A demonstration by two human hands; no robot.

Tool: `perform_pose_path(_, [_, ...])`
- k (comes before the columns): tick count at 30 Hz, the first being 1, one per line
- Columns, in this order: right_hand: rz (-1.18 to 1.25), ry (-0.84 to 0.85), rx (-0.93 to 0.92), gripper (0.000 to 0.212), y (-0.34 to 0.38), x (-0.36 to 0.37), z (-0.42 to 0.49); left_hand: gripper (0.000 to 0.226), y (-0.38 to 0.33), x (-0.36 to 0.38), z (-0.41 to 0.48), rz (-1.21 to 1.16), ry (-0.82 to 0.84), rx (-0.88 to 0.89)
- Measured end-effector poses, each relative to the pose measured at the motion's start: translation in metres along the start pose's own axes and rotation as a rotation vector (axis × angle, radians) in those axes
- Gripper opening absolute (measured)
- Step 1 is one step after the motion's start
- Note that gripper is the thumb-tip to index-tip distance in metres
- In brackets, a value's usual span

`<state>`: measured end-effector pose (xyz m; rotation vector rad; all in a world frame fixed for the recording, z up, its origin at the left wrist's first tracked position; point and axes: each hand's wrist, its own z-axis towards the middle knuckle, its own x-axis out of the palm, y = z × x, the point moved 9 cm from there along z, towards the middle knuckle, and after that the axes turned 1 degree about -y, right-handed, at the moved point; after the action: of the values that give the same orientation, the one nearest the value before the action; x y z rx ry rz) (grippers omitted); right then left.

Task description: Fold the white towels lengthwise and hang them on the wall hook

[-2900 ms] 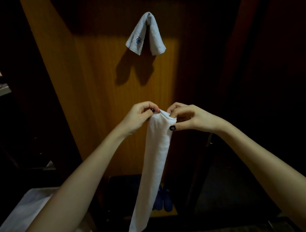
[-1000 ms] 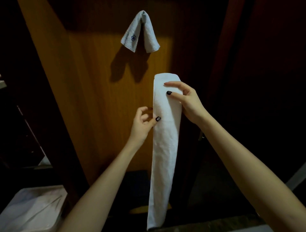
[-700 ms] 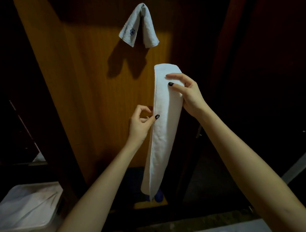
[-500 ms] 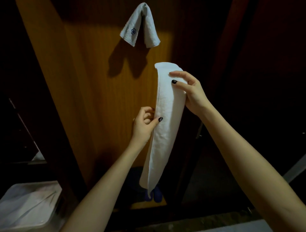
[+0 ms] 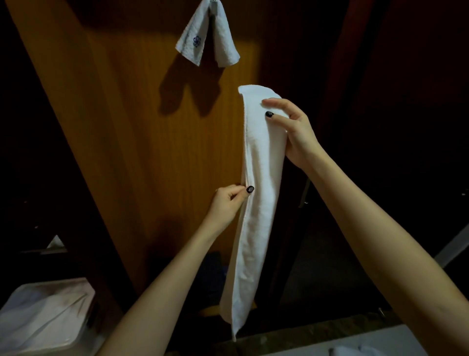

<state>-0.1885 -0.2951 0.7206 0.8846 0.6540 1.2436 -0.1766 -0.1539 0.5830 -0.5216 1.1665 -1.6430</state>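
The hook is mostly cut off by the top edge of the view, showing only between the two drooping ends of a small towel with a blue emblem. Both sides of the wooden panel are too dark to read, and a pale bin at lower left is partly out of view. The folded towel hangs as a long narrow strip below and right of the hook. The right hand holds its rounded top, thumb and forefinger on the front and the other fingers hidden behind the cloth. The left hand pinches the left edge about halfway down.
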Motion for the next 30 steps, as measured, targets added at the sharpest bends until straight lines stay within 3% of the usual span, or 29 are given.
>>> perform_pose_path(3, [-0.016, -0.024, 0.02, 0.026, 0.0, -0.009, 0.003, 0.042, 0.005, -0.002, 0.002, -0.015, -0.028, -0.016])
perform_pose_path(7, [-0.019, -0.05, 0.032, 0.026, 0.005, -0.022, 0.007, 0.008, 0.0, -0.004, 0.001, -0.019, -0.055, 0.06])
perform_pose_path(11, [-0.017, -0.092, 0.017, 0.026, 0.017, -0.032, 0.012, 0.007, -0.004, -0.002, -0.005, 0.092, -0.094, 0.171])
perform_pose_path(16, [-0.017, -0.138, -0.026, 0.029, 0.029, -0.03, 0.018, 0.015, -0.008, -0.008, -0.009, 0.146, -0.262, 0.221])
perform_pose_path(18, [-0.011, -0.159, -0.039, 0.03, 0.034, -0.031, 0.021, 0.017, -0.007, -0.006, -0.009, 0.174, -0.242, 0.245])
perform_pose_path(24, [0.017, -0.174, -0.055, 0.031, 0.043, -0.03, 0.028, 0.026, 0.022, 0.0, -0.01, 0.002, -0.199, 0.004])
perform_pose_path(30, [-0.005, -0.222, -0.078, 0.032, 0.055, -0.031, 0.032, 0.021, 0.026, 0.009, -0.011, 0.175, -0.232, 0.097])
